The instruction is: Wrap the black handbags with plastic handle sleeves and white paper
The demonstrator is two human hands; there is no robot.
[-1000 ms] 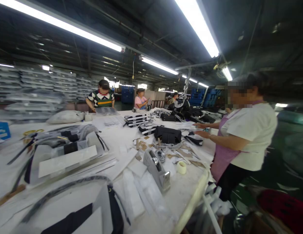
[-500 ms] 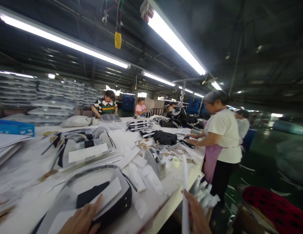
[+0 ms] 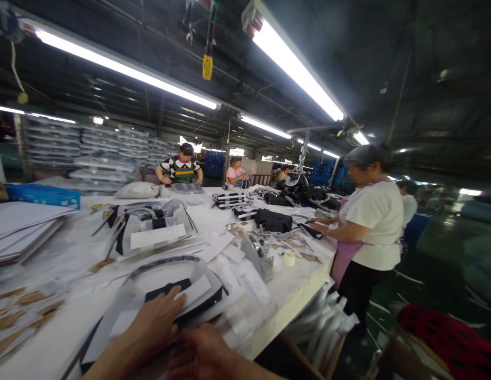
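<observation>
A dark handbag [image 3: 201, 305], partly covered in pale wrapping, lies near me with its padded handle [image 3: 166, 259] arched behind it. My left hand [image 3: 156, 316] grips the bag's near edge, with its fingers over a white board strip [image 3: 193, 292] on top and the thumb at the front side. Beside it, my right hand [image 3: 203, 351] is low against the bag's near side. Its fingers are curled and partly in shadow, and what they hold is hidden. White and translucent wrapping pieces [image 3: 245, 279] lie just right of the bag.
Behind the bag lies another wrapped handbag [image 3: 158, 235]. A tape dispenser [image 3: 256, 256] and a tape roll [image 3: 288, 258] are toward the right edge. White sheets [image 3: 23, 227] and a blue box [image 3: 43, 196] lie left. A co-worker [image 3: 372, 221] stands at the right, handling a dark piece.
My right hand has moved left from beyond the table edge to the bag, and the upright white strip it held no longer shows. My left hand stays on the bag. The view has shifted left.
</observation>
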